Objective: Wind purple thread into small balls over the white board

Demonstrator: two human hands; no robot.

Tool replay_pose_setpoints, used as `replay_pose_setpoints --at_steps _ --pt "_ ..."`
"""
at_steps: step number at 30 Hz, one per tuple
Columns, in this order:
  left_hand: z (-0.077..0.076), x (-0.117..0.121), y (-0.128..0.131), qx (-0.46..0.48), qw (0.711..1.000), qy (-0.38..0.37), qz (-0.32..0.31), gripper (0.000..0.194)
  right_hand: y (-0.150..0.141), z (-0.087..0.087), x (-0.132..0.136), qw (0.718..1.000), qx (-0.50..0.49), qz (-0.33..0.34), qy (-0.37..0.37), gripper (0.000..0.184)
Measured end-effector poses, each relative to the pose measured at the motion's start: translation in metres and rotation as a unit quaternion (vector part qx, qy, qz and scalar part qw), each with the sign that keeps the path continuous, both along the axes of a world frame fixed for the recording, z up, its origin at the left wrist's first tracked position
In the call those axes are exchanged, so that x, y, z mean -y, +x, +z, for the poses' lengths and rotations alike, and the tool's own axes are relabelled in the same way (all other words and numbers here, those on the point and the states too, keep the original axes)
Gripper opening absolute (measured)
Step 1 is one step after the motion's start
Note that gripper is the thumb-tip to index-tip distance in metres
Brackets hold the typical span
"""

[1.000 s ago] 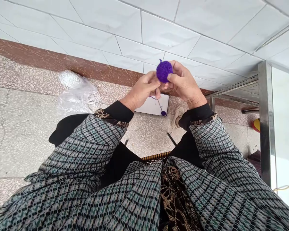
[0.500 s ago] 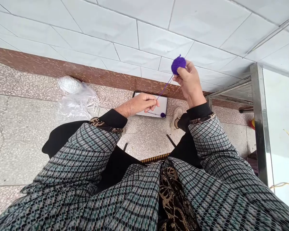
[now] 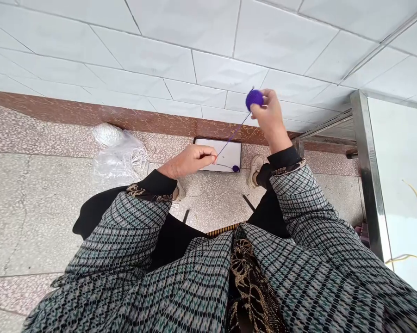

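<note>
My right hand is raised at upper right, fingers closed around a purple ball of yarn. From that ball a purple strand runs taut down to my left hand, which pinches it between thumb and forefinger. Beyond the pinch the strand continues to a smaller purple yarn ball, which lies in the lower right corner of a shallow white box with a dark rim on the floor. My left hand hovers above the box's left part and hides some of it.
A clear plastic bag with white yarn lies on the speckled floor at left. A tiled wall rises ahead. At right stands a white-topped table with a metal leg. My shoe is beside the box.
My left hand has moved left and slightly down, lengthening the strand between my hands. My right hand, still holding the yarn ball, has shifted slightly left, and the camera view has tilted a little.
</note>
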State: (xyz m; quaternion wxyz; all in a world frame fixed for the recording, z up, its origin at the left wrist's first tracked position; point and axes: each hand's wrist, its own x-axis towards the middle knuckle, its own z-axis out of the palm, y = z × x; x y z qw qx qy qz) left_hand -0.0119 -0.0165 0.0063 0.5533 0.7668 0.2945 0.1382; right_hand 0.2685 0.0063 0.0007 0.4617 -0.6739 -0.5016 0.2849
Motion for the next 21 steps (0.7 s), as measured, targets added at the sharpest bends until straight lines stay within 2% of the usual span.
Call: replay_pose_setpoints --at_steps 2,4,5,7,9,10,12,15,17,19,21 --pt "0.007 0.000 -0.006 0.019 1.000 0.008 0.003 0.029 -0.012 0.003 0.007 0.983 0.139 0.083 -0.086 0.033" --pt "0.013 -0.004 -0.013 0.040 0.997 0.019 0.057 0.028 -0.024 0.010 0.016 0.930 0.224 0.232 -0.177 0.034" --pt "0.016 -0.008 -0.017 0.046 0.994 0.028 0.096 0.027 -0.029 0.015 0.021 0.896 0.230 0.317 -0.207 0.034" --pt "0.017 -0.016 -0.022 0.047 0.982 0.049 0.177 0.022 -0.035 0.025 0.030 0.836 0.169 0.469 -0.230 0.036" --pt "0.015 -0.024 -0.024 0.040 0.970 0.057 0.233 0.018 -0.037 0.031 0.035 0.812 0.028 0.545 -0.206 0.038" --pt "0.012 -0.025 -0.023 0.037 0.966 0.055 0.249 0.017 -0.036 0.032 0.035 0.811 -0.053 0.552 -0.183 0.039" --pt "0.004 -0.025 -0.016 0.037 0.968 0.040 0.245 0.017 -0.037 0.029 0.034 0.830 -0.190 0.508 -0.126 0.045" --pt "-0.007 -0.014 0.002 0.040 0.988 -0.006 0.147 0.020 -0.044 0.017 0.026 0.878 -0.284 0.378 -0.076 0.052" --pt "-0.010 -0.006 0.012 0.031 0.997 -0.049 0.050 0.022 -0.052 0.010 0.020 0.914 -0.273 0.289 -0.080 0.046" --pt "-0.007 -0.002 0.016 0.020 0.997 -0.071 -0.020 0.023 -0.059 0.005 0.017 0.950 -0.194 0.227 -0.098 0.038" --pt "-0.001 -0.006 0.014 0.016 0.998 -0.050 -0.026 0.020 -0.062 0.003 0.016 0.963 -0.088 0.226 -0.116 0.036"
